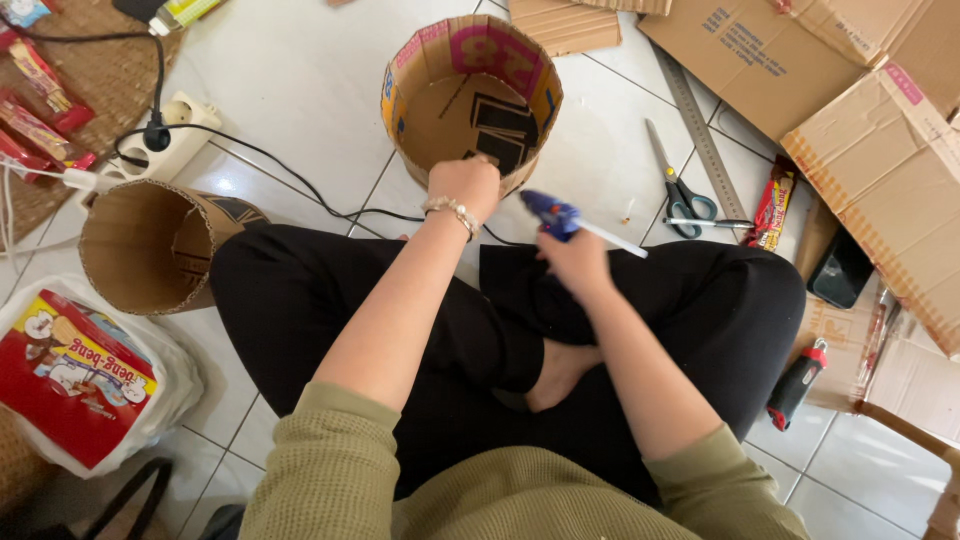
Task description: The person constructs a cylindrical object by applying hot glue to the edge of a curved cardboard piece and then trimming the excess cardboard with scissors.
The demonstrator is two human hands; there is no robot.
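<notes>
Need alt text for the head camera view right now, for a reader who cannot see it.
Seen from above, a person sitting cross-legged on a tiled floor grips the rim of an upright cardboard cylinder with the left hand and holds a blue glue gun in the right hand. Scissors, a metal ruler and flattened cardboard boxes lie to the right.

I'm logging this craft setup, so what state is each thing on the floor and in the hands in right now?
Cardboard cylinder: upright, open at top, left hand on its near rim.
Second cardboard cylinder: lying on its side, open end showing.
Glue gun: held in right hand, glue stick poking out the back.
Scissors: closed, flat on the floor.
Power strip: one black plug in.
Utility knife: lying untouched.
</notes>
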